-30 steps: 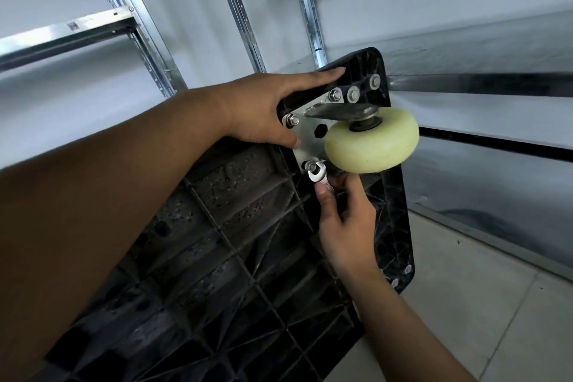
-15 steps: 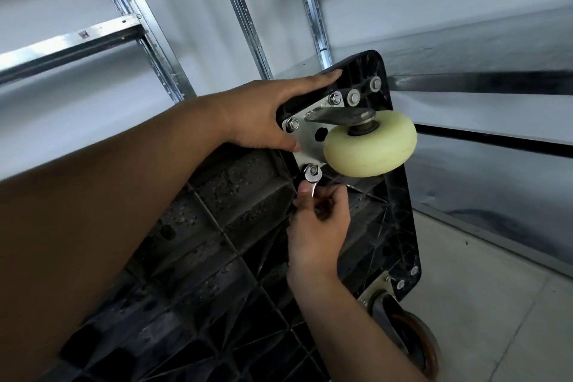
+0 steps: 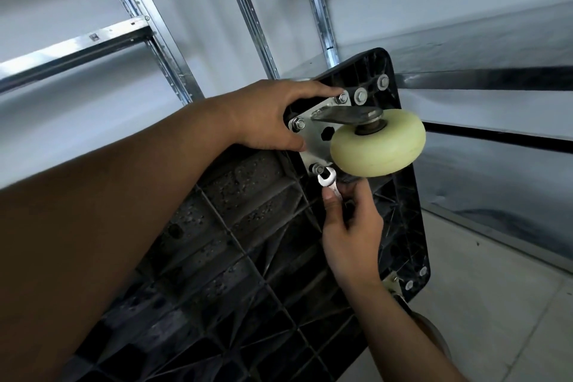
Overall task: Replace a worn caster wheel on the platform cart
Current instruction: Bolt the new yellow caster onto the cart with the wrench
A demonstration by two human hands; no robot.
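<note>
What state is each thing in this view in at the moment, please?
platform cart: tipped up, ribbed underside facing the camera.
caster wheel: pale, mounted on its plate.
mounting plate: bolted on, three nuts visible.
lower nut: in place, wrench head beside it.
wrench: open end up, not clearly seated on the nut.
left hand: flat on the cart, steadying it.
right hand: pinches the wrench.

A storeroom: bare metal shelving (image 3: 148,31) along white walls, tiled floor (image 3: 496,304).

One head-worn wide-angle view looks forward and down, close upon the upended cart (image 3: 248,257).
</note>
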